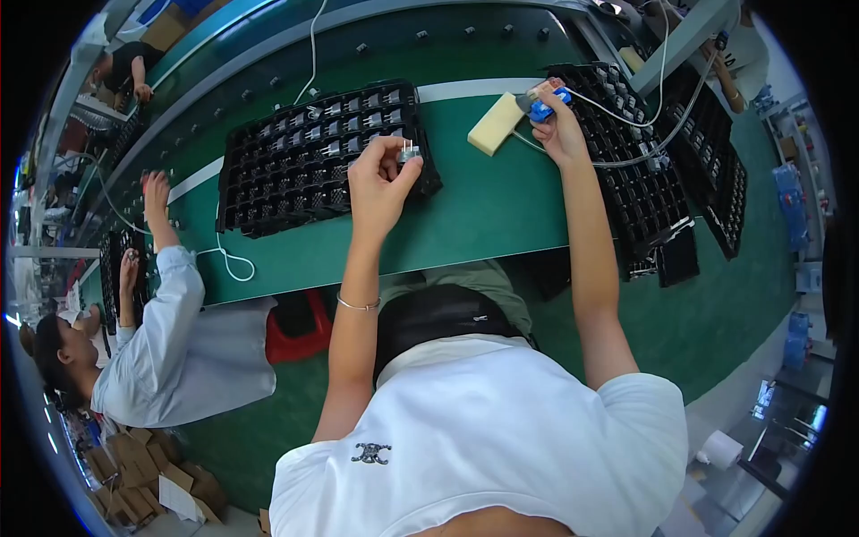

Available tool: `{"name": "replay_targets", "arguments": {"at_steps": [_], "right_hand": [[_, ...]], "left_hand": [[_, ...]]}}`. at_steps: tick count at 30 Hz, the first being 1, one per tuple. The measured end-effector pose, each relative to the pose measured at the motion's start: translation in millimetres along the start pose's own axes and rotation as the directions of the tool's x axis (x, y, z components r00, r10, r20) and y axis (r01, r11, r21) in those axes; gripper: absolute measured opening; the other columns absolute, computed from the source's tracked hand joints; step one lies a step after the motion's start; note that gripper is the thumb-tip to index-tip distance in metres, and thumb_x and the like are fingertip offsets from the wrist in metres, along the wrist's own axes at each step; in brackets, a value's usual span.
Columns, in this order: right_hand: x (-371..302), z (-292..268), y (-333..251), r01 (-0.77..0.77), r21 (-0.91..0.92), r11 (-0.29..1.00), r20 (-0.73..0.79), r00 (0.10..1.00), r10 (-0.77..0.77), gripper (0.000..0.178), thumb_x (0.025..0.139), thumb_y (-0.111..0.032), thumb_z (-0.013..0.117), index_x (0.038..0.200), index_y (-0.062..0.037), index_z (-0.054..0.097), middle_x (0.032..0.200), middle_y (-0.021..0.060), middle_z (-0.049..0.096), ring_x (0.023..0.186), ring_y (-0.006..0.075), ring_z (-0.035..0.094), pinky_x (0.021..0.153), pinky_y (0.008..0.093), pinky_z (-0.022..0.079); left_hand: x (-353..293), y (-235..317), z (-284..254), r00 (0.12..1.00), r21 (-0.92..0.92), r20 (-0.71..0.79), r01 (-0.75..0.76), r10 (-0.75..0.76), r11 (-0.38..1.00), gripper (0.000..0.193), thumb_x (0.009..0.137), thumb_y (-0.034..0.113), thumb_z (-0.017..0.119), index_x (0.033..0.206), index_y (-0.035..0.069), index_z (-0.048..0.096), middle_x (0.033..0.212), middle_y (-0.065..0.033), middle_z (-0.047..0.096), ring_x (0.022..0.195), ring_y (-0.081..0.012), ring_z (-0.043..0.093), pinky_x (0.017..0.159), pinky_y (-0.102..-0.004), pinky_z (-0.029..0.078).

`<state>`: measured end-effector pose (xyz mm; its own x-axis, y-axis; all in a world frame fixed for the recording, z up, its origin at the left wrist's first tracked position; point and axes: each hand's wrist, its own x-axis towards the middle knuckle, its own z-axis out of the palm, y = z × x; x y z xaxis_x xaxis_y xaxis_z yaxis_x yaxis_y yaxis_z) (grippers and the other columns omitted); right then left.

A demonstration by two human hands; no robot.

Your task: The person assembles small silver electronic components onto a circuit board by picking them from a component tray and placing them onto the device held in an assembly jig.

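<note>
Over the right edge of a black compartment tray (295, 183), my left hand (380, 179) is closed, pinching a small silvery part with thin upright pins (409, 153) between thumb and fingers. Rows of similar small metal parts sit in that tray's pockets. Farther right, my right hand (564, 134) is closed around a blue-and-reddish handheld piece (548, 100), whose exact kind I cannot make out. A pale yellow rectangular block (497, 123) lies on the green bench just left of that hand.
Black trays (640, 179) are stacked at the right, with a grey cable (626, 164) across them. A white cord (240, 268) loops at the bench's left. Co-workers sit at the left, one in a light-blue shirt (165, 358). A red stool (300, 331) stands below the bench.
</note>
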<state>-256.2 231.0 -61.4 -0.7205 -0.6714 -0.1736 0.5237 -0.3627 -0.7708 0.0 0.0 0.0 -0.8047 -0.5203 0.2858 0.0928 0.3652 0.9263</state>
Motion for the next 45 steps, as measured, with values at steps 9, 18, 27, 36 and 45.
{"name": "replay_targets", "arguments": {"at_steps": [9,18,27,36,45], "right_hand": [[-8,72,29,0.144,-0.959,0.244,-0.025,0.815,-0.579,0.037,0.077,-0.03,0.077,0.087,0.0042,0.067,0.072,0.0057,0.065,0.064,0.0098,0.059,0.062,0.0254,0.048],[-3,55,32,0.205,-0.907,0.368,-0.041,0.827,-0.561,0.036,0.077,-0.028,0.077,0.093,0.0032,0.068,0.077,0.0043,0.066,0.063,0.0088,0.058,0.06,0.0244,0.047],[-28,56,9,0.15,-0.349,0.925,-0.186,0.956,-0.225,0.024,0.087,-0.018,0.066,0.106,-0.0038,0.064,0.081,0.0025,0.065,0.051,0.0026,0.043,0.046,0.0173,0.03],[-82,81,9,0.159,0.081,0.984,0.021,0.987,-0.161,0.043,0.091,-0.022,0.057,0.126,0.0004,0.048,0.095,0.0081,0.059,0.057,0.0065,0.043,0.052,0.0184,0.036],[-113,98,0,0.208,0.262,0.942,0.347,0.891,-0.293,0.053,0.082,-0.025,0.069,0.127,-0.0095,0.044,0.104,0.009,0.043,0.084,0.0162,0.046,0.066,0.0265,0.042]], "left_hand": [[4,4,-8,0.999,0.053,-0.001,-0.033,0.033,0.998,0.021,0.076,0.007,0.072,0.093,-0.001,0.064,0.068,0.0025,0.052,0.057,-0.0046,0.038,0.052,-0.0203,0.032],[4,-1,-7,0.996,0.095,0.029,-0.083,0.08,0.992,0.019,0.081,0.007,0.07,0.097,0.001,0.063,0.07,0.0052,0.054,0.059,-0.0003,0.038,0.051,-0.018,0.026],[0,31,71,0.799,-0.532,0.54,0.569,-0.267,0.627,0.015,0.09,0.01,0.058,0.104,0.005,0.056,0.081,-0.0001,0.054,0.058,-0.0049,0.045,0.048,-0.0187,0.029],[5,32,107,0.919,-0.431,0.393,0.199,-0.015,0.88,0.022,0.09,0.019,0.065,0.103,0.002,0.06,0.07,0.0042,0.049,0.058,-0.004,0.042,0.05,-0.0189,0.031],[-16,75,76,0.936,-0.629,0.352,0.247,-0.013,0.737,0.038,0.097,0.036,0.052,0.107,0.001,0.065,0.072,-0.0001,0.054,0.06,-0.0044,0.045,0.05,-0.0177,0.029]]}}
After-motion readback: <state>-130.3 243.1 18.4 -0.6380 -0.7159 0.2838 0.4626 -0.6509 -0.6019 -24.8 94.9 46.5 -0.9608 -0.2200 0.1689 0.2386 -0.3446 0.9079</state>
